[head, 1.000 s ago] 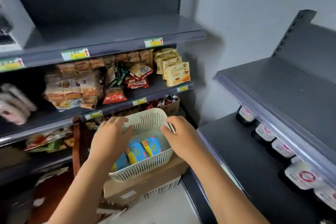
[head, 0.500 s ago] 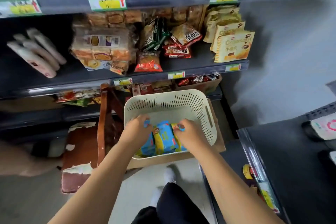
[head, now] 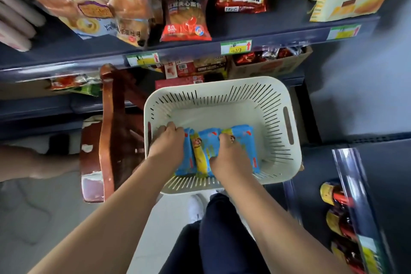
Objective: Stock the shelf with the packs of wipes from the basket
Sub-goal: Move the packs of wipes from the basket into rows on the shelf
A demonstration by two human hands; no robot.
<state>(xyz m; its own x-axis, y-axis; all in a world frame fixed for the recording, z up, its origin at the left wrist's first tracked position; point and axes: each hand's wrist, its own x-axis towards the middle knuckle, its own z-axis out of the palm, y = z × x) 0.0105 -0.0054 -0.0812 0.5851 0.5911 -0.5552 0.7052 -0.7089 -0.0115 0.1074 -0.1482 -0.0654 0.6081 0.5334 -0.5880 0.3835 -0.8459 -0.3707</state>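
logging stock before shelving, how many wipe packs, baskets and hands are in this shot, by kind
blue and yellow plastic packs of wipes: 3 visible
cream slotted plastic basket: 1
bare hands on the packs: 2, left hand and right hand
total: 6

A dark blue shelf holds snack bags up top, with yellow and green price tags on its front edge. A worn red-brown chair stands under it on a pale grey floor. A grey wall is on the right.
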